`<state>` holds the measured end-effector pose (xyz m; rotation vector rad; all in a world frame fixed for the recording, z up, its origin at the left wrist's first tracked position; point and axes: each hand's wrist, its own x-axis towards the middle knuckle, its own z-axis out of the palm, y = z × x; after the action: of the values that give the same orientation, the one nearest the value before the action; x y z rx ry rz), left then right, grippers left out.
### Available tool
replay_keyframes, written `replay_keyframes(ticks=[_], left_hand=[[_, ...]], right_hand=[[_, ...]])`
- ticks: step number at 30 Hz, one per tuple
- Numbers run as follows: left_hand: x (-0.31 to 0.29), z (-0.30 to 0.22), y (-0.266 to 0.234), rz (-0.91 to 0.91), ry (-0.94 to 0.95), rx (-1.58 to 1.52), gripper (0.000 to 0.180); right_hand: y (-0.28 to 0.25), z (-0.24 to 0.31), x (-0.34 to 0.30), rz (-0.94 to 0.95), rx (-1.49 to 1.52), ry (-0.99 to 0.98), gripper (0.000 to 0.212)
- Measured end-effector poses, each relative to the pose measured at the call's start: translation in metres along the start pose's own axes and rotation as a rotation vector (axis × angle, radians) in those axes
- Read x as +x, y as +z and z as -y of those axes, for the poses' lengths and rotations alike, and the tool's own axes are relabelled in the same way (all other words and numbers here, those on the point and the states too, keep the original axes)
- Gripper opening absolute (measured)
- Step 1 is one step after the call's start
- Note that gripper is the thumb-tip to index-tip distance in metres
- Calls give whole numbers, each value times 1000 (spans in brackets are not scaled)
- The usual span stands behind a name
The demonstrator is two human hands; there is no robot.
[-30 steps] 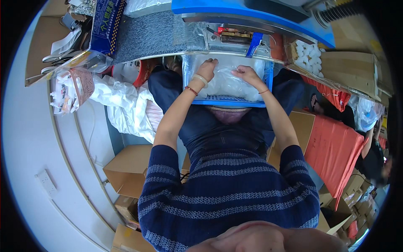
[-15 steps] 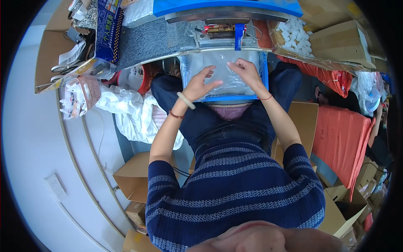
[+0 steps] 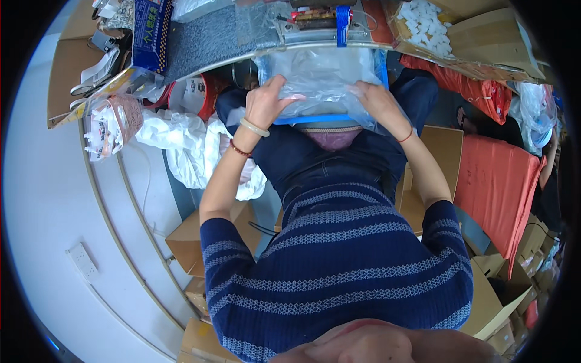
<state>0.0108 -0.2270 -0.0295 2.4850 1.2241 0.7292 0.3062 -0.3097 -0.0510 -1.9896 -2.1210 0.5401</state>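
A blue bin (image 3: 321,119) sits between my knees under the bench edge, and clear plastic film (image 3: 324,75) lies bunched across its top. On the bin's left side my left hand (image 3: 265,106) is closed, its curled fingers gripping the film while the thumb reaches over it. My right hand (image 3: 382,106) pinches the film at the right side, where part of it drapes over the fingers. Both hands are at about the same height, apart from each other. What lies under the film is hard to make out.
Ahead runs a workbench with a grey mat (image 3: 209,39) and a metal fixture (image 3: 318,27). A box of small white pieces (image 3: 423,30) stands at the right. To the left are a red bucket (image 3: 209,97) and white plastic sheeting (image 3: 175,151); cardboard boxes (image 3: 187,242) lie behind.
My hands have moved apart and closed on the plastic film, which is now pulled up and gathered toward me. The view has shifted, so the bench sits higher in the picture.
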Motion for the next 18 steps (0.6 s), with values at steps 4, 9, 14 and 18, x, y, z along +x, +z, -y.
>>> replay_keyframes(ticks=[4,9,14,18], left_hand=[[-20,27,-14,199,154,351,16],[-51,82,-22,181,-102,260,15],[-55,63,-13,162,-346,-191,29],[-74,70,-12,-1,-155,18,16]], right_hand=[[-8,-29,-6,-117,-240,91,16],[-5,-76,-27,-229,-276,54,12],[-2,-96,-24,-288,269,265,24],[-20,-48,-29,-145,145,131,28]])
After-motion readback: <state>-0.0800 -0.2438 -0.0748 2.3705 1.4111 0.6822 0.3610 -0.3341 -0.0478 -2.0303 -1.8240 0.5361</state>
